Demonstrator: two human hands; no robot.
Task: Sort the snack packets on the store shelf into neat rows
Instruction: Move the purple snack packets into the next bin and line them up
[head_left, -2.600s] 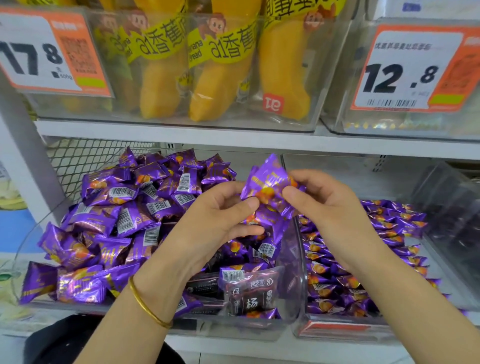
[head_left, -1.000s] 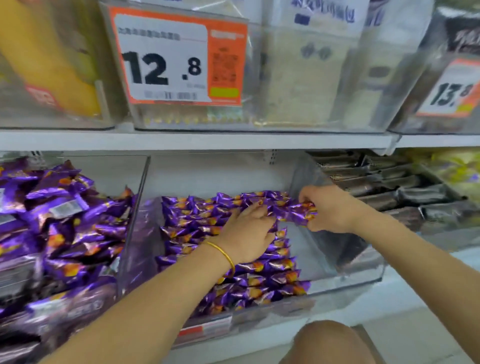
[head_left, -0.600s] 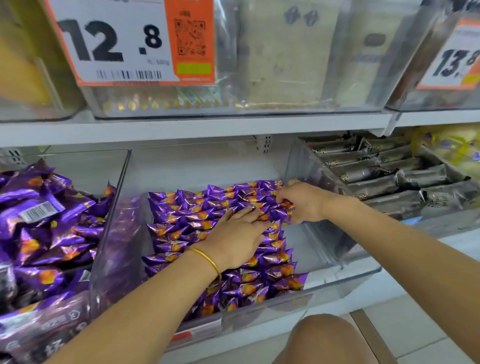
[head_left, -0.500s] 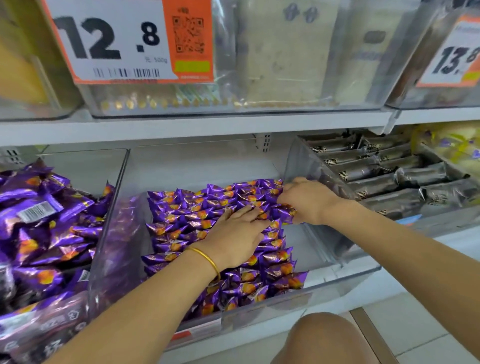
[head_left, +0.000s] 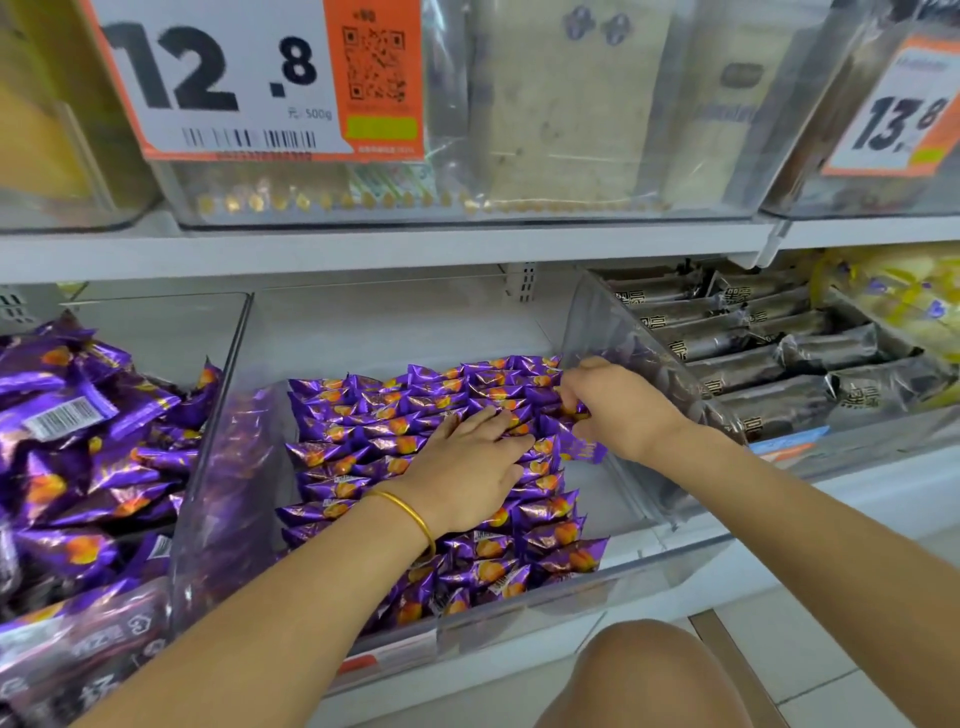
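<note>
Purple snack packets (head_left: 363, 431) with orange prints lie in tidy rows inside a clear plastic bin (head_left: 228, 467) on the lower shelf. My left hand (head_left: 467, 467), with a gold bangle on the wrist, rests flat with straight fingers on the rows. My right hand (head_left: 618, 405) is at the right end of the back rows, its fingers curled round a few purple packets (head_left: 582, 447), one of which sticks out below the hand. A loose heap of the same packets (head_left: 78, 441) fills the bin to the left.
To the right is a clear bin of dark wrapped bars (head_left: 769, 364), and yellow packets (head_left: 904, 301) beyond it. The upper shelf (head_left: 415, 249) carries clear bins with price tags 12.8 (head_left: 249, 78) and 13.8 (head_left: 898, 119). My knee (head_left: 649, 675) is below the shelf edge.
The view swung right from the heaped bin to the tidy bin. Both hands carried packets there; the left hand flattened on the rows and the right hand lowered its packets against the row's right end.
</note>
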